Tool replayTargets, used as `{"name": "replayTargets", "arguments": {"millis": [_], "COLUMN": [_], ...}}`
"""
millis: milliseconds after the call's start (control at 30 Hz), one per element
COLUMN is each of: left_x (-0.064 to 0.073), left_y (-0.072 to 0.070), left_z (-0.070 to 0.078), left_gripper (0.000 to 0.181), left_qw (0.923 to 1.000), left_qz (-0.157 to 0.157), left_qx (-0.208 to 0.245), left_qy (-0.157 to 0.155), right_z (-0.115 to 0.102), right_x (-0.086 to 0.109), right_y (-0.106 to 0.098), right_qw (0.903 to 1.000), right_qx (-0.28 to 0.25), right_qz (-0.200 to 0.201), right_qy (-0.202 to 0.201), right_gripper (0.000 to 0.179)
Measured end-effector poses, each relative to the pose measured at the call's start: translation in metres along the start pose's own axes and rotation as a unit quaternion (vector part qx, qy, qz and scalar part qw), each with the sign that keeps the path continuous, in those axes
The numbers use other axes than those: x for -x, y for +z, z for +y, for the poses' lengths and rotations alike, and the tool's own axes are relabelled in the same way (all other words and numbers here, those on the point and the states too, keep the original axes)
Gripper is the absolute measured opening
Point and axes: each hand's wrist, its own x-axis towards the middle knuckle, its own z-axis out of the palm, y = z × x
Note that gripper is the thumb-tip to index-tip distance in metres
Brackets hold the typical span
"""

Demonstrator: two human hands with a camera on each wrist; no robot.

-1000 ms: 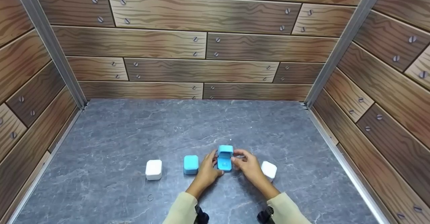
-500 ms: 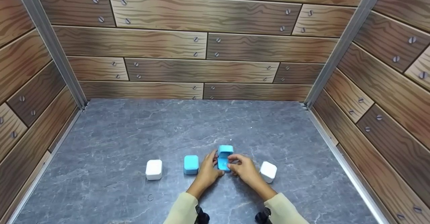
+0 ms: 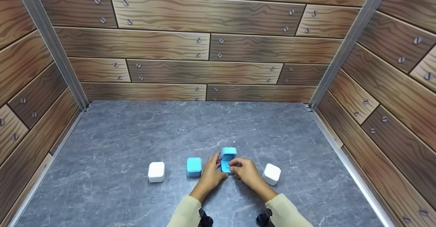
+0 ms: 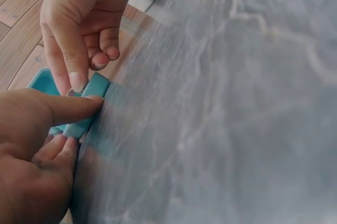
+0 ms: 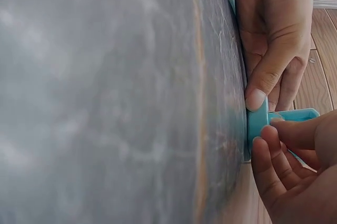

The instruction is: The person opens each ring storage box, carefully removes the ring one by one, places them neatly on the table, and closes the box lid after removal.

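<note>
An open blue ring box point(image 3: 229, 151) stands on the grey tabletop with its lid raised at the back. My left hand point(image 3: 210, 176) grips the base from the left, its thumb along the front edge. From the right, my right hand point(image 3: 247, 170) reaches over the base and pinches a thin ring point(image 4: 77, 94) between thumb and index finger, right at the cushion. Those fingertips hide much of the ring. In the right wrist view the box base point(image 5: 257, 124) shows between the two hands.
A closed blue box point(image 3: 194, 167) stands just left of my left hand, with a white box point(image 3: 156, 172) farther left. Another white box point(image 3: 271, 174) is close beside my right wrist. A loose ring point(image 3: 153, 200) lies at the front left. Wood-patterned walls point(image 3: 211, 46) enclose the tabletop.
My right hand has moved from the box's right side to over its cushion, and its fingers have come together on the ring. My left hand has stayed on the box.
</note>
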Motion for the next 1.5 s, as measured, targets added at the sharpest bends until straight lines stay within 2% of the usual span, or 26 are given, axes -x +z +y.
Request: {"name": "replayTargets", "arguments": {"millis": [233, 533, 733, 867, 1067, 1233, 1500], "left_x": [0.001, 0.001, 0.001, 0.001, 0.001, 0.002, 0.001], "left_y": [-0.001, -0.001, 0.000, 0.000, -0.001, 0.000, 0.001], "left_z": [0.000, 0.000, -0.001, 0.000, 0.000, 0.000, 0.000], "left_gripper": [0.089, 0.089, 0.089, 0.089, 0.089, 0.088, 0.087], "left_qw": [1.0000, 0.9999, 0.9999, 0.9999, 0.9999, 0.9998, 0.9995], "left_qz": [-0.003, -0.002, 0.004, 0.004, 0.006, 0.013, 0.007], "left_qx": [0.004, 0.015, 0.012, 0.010, 0.006, -0.012, -0.020], "left_qy": [0.002, 0.007, 0.011, 0.010, 0.005, 0.012, 0.021], "right_z": [-0.001, 0.003, 0.005, 0.005, 0.003, -0.004, -0.002], "right_x": [-0.002, -0.005, -0.005, -0.004, -0.004, 0.003, 0.015], "right_y": [0.000, 0.000, -0.001, -0.003, -0.003, -0.008, -0.014], "right_qw": [0.9998, 0.9962, 0.9891, 0.9862, 0.9866, 0.9902, 0.9962], "right_qx": [-0.012, -0.078, -0.135, -0.154, -0.151, -0.128, -0.075], "right_qz": [0.005, 0.014, 0.011, 0.006, 0.008, 0.001, -0.019], "right_qy": [0.016, 0.038, 0.057, 0.060, 0.061, 0.055, 0.041], "right_gripper": [0.006, 0.010, 0.017, 0.021, 0.022, 0.020, 0.015]}}
